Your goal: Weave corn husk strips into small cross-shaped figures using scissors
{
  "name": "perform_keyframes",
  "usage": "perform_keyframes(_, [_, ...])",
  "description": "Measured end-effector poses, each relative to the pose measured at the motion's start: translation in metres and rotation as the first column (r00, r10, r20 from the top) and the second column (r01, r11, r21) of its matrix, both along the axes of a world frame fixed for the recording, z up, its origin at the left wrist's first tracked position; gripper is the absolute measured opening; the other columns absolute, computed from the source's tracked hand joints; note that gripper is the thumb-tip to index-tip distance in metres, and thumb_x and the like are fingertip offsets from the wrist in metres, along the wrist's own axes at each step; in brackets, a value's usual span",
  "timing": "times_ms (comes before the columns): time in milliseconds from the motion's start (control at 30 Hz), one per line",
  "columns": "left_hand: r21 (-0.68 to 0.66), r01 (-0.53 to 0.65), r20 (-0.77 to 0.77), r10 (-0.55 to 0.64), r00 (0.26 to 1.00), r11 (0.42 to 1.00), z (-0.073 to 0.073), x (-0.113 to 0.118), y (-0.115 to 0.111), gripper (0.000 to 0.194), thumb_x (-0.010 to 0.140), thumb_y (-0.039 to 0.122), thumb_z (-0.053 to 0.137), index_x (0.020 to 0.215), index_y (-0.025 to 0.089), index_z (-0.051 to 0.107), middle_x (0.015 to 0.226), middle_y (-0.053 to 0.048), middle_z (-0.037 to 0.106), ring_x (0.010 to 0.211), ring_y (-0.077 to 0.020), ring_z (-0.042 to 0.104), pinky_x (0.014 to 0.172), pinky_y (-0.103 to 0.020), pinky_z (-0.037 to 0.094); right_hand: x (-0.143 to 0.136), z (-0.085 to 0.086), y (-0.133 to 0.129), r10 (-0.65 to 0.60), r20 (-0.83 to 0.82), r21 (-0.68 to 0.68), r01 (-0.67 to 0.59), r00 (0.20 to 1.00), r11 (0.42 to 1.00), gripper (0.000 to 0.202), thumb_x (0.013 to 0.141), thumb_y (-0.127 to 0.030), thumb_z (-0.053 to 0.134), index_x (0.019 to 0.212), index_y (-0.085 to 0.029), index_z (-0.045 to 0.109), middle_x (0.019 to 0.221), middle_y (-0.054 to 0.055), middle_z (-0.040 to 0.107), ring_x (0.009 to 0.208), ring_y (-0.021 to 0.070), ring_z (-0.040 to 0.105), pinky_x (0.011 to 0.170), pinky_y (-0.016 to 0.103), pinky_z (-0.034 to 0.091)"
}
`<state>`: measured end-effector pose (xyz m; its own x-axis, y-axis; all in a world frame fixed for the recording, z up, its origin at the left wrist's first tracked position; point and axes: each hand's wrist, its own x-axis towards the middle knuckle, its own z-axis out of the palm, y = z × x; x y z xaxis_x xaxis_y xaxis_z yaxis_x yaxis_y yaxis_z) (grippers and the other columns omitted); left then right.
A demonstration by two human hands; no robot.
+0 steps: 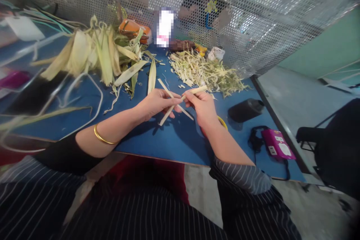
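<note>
My left hand (159, 103) and my right hand (201, 107) meet above the blue table, both closed in a pinch. Between them two narrow pale corn husk strips cross in an X. The thicker husk strip (166, 115) slants from lower left to upper right, passing through the fingers of both hands. A thinner husk strip (165, 87) runs from upper left to lower right and is pinched by my left fingers at the crossing. Just behind my left hand lies a loose husk leaf (152, 75).
Whole dried corn husks (104, 56) are heaped at back left, and shredded husk strips (206, 71) at back right. A black cylinder (245, 110) and a purple packet (278, 144) lie on the right. A lit phone (165, 26) leans against the mesh partition (253, 30).
</note>
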<state>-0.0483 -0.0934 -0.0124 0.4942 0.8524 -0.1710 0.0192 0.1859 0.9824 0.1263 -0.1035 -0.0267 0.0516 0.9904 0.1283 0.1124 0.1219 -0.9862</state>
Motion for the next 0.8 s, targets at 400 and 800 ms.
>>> perform_keyframes(400, [0.026, 0.091, -0.077, -0.089, 0.993, 0.995, -0.003, 0.005, -0.005, 0.014, 0.071, 0.031, 0.068, 0.071, 0.016, 0.07, 0.062, -0.008, 0.069, 0.05, -0.0138, 0.061, 0.049, -0.025, 0.047, -0.007, -0.003, 0.0, -0.086, 0.029, 0.058, 0.084, 0.996, 0.995, 0.012, 0.073, -0.027, 0.064, 0.067, -0.017, 0.066, 0.063, 0.0, 0.061, 0.05, 0.0089, 0.05, 0.05, 0.025, 0.043])
perform_keyframes(800, [0.051, 0.026, -0.115, -0.02, 0.993, 0.998, -0.01, 0.008, -0.005, 0.022, 0.069, 0.032, 0.07, 0.076, 0.012, 0.071, 0.062, -0.008, 0.069, 0.047, -0.0094, 0.054, 0.047, -0.022, 0.042, 0.002, 0.012, -0.005, -0.187, 0.078, 0.225, 0.166, 0.979, 0.96, 0.015, 0.078, -0.026, 0.06, 0.065, -0.019, 0.059, 0.054, -0.004, 0.055, 0.053, 0.0093, 0.051, 0.057, 0.025, 0.044])
